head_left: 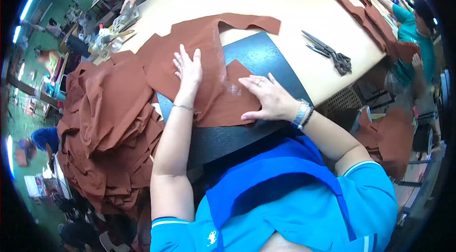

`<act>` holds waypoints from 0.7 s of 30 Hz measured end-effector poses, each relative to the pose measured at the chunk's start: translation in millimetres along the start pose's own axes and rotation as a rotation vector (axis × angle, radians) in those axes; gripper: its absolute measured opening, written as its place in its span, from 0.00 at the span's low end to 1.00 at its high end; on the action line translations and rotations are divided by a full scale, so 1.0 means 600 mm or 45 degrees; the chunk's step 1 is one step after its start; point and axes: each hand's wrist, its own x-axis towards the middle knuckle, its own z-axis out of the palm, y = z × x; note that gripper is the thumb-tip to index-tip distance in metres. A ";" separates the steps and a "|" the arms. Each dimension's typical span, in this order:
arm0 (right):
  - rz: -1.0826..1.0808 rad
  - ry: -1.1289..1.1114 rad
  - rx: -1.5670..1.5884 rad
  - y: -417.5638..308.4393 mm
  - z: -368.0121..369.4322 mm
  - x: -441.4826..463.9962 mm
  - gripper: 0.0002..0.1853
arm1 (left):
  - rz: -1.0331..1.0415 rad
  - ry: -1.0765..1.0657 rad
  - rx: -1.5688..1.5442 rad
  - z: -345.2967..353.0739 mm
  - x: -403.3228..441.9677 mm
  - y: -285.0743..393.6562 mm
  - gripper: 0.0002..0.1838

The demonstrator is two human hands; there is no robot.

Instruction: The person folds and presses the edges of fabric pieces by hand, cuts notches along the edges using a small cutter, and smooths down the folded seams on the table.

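My left hand point(189, 68) is over a reddish-brown cloth piece point(178, 38), fingers stretched and spread. My right hand point(270, 97) has its fingers apart at the right edge of a smaller brown cloth piece point(223, 112); whether it presses on the cloth I cannot tell. A pale, shiny strip and a whitish patch show on the cloth between my hands. Under the cloth lies a dark board point(259, 55) with a glossy, wet-looking surface. Neither hand grips anything.
A large heap of brown cloth point(109, 123) hangs at the left. Scissors point(330, 52) lie on the pale table point(285, 5) to the right. A brush point(118, 35) rests among containers at the upper left. Other people stand across the table and at the right, near brown strips point(365, 19).
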 end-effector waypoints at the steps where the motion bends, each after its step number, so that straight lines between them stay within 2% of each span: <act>1: -0.072 0.128 -0.137 0.001 0.012 -0.005 0.46 | 0.088 -0.109 0.052 -0.022 -0.004 -0.001 0.41; 3: -0.065 0.224 -0.001 0.013 0.013 0.002 0.41 | 0.373 -0.331 0.341 -0.071 -0.015 -0.023 0.40; 4: 0.076 0.175 -0.032 0.007 -0.001 -0.003 0.35 | 0.460 -0.445 0.467 -0.091 -0.018 -0.046 0.40; 5: 0.150 0.141 0.039 0.013 -0.006 -0.004 0.33 | 0.479 -0.418 0.578 -0.107 -0.032 -0.058 0.41; 7: 0.079 0.187 0.201 0.052 0.005 -0.001 0.31 | 0.516 -0.386 0.788 -0.136 -0.081 -0.066 0.44; 9: 0.210 -0.182 0.383 0.062 -0.045 0.018 0.19 | 0.432 -0.398 0.925 -0.166 -0.153 -0.038 0.48; 10: 0.206 -0.255 0.489 0.075 -0.059 0.025 0.16 | 0.415 -0.377 1.046 -0.176 -0.195 -0.030 0.51; 11: 0.202 -0.326 0.598 0.085 -0.072 0.031 0.14 | 0.259 -0.475 1.212 -0.191 -0.235 -0.005 0.51; 13: 0.087 -0.412 0.751 0.093 -0.105 0.041 0.12 | -0.109 -0.961 1.370 -0.224 -0.283 0.088 0.51; 14: -0.064 -0.345 0.912 0.093 -0.110 0.047 0.13 | 0.136 -0.826 1.311 -0.221 -0.292 0.082 0.50; 15: -0.269 -0.240 0.671 0.092 -0.121 0.055 0.16 | 0.377 -0.682 1.241 -0.215 -0.299 0.070 0.49; 17: -0.082 -0.482 0.609 0.067 -0.151 0.060 0.23 | 0.868 -0.415 0.949 -0.190 -0.286 0.069 0.46; 19: 0.002 -0.567 0.540 0.032 -0.180 0.069 0.28 | 1.131 -0.519 0.568 -0.130 -0.234 0.068 0.43; 20: 0.055 -0.602 0.500 0.026 -0.193 0.068 0.30 | 1.104 -0.622 0.363 -0.095 -0.215 0.060 0.39; 21: 0.022 -0.560 0.481 0.037 -0.196 0.066 0.28 | 1.076 -0.727 0.155 -0.070 -0.199 0.068 0.35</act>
